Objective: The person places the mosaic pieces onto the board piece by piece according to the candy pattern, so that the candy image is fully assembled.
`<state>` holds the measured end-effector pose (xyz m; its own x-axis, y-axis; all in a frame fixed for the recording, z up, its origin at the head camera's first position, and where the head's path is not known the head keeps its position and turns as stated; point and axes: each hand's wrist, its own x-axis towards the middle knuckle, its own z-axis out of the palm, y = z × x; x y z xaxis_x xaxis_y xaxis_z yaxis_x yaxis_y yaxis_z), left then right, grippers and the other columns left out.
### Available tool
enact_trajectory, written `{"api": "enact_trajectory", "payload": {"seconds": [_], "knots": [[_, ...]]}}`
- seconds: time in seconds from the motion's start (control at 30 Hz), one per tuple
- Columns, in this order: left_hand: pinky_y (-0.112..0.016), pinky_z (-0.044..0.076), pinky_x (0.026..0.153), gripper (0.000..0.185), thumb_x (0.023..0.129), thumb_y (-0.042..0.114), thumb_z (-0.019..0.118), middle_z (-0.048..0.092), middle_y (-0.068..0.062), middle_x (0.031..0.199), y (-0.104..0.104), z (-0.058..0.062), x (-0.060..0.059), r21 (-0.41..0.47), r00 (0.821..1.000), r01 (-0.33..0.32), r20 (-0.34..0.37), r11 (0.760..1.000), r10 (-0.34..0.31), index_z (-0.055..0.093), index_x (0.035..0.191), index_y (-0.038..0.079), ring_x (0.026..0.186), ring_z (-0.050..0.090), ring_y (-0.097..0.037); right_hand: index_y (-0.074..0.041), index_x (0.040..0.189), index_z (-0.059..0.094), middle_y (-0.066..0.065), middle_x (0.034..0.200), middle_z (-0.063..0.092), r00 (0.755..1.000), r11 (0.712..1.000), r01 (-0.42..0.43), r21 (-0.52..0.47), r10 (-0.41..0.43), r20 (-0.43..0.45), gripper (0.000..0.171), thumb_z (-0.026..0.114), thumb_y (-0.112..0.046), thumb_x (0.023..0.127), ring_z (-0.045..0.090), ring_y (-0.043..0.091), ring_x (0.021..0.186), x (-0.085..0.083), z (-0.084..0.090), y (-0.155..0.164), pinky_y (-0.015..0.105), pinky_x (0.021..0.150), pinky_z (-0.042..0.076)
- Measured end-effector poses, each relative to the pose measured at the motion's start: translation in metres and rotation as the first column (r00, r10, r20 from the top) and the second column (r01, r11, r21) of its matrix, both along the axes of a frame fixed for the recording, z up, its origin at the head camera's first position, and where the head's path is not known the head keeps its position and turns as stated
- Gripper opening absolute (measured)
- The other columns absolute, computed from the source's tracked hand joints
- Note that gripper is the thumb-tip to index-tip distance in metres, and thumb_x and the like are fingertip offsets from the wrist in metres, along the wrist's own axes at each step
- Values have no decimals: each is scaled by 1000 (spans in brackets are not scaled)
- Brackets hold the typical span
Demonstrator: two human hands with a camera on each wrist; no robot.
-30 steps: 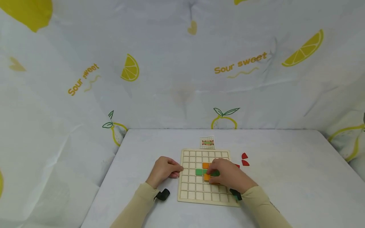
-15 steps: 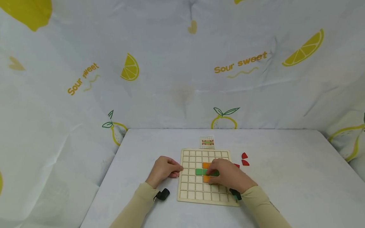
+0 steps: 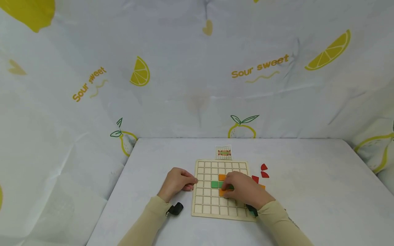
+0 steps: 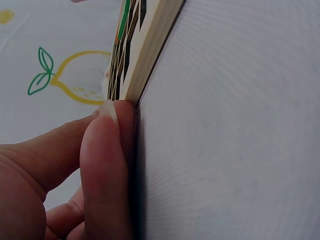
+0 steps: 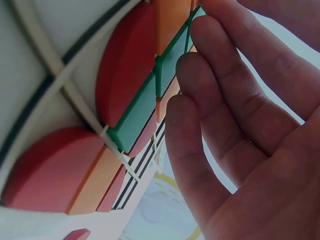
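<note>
My left hand (image 3: 179,181) pinches the left edge of a wooden grid board (image 3: 207,208); its thumb and index finger meet at the board's side in the left wrist view. Over the middle of the board, my right hand (image 3: 244,188) pinches an orange square tile (image 3: 222,192) between index finger and thumb, and the tile lies level with its cell. Just beyond sits a row of green tiles (image 3: 215,184), partly covered by the fingers. Another orange tile (image 3: 222,177) lies behind that row. Red rounded pieces (image 5: 127,65) and a green tile (image 5: 137,110) show in the right wrist view.
A small pattern card (image 3: 223,152) lies behind the board. Two red quarter-round pieces (image 3: 264,174) are on the white table to the right, with another red piece (image 3: 255,179) by the board's edge. A lemon-printed cloth (image 3: 184,68) hangs behind.
The orange tile under my right fingers has settled from slightly askew to level in its cell. My left hand stays at the board's edge.
</note>
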<state>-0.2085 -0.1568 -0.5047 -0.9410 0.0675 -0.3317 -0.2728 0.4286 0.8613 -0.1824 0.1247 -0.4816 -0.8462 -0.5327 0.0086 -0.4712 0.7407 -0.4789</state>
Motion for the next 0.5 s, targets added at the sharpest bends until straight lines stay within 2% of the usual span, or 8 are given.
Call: {"api": "enact_trajectory", "payload": {"seconds": [0.13,0.23,0.5], "knots": [[-26,61,60,19,79,24,86,75,-5,74,1,1,-1,-3,1000,-1,1,1000,1,76,86,10,62,70,-11,-29,85,75,-18,86,61,1000,1000,-2,-6,2,2,11,85,-29,81,57,6,86,-2,2,2,27,80,52],[-26,61,60,20,79,25,86,75,-6,74,1,2,-1,-6,1000,-5,3,1000,5,75,86,10,62,70,-11,-30,87,76,-18,87,62,999,1000,16,-26,-15,34,9,84,-30,83,57,8,88,-4,5,7,28,80,52],[-26,61,60,19,80,24,86,75,-5,74,1,1,0,-4,1000,0,6,1000,0,75,86,10,62,70,-11,-27,96,76,-16,92,66,976,981,171,-89,-156,150,10,80,-28,87,60,8,90,-16,12,42,28,80,54]]}}
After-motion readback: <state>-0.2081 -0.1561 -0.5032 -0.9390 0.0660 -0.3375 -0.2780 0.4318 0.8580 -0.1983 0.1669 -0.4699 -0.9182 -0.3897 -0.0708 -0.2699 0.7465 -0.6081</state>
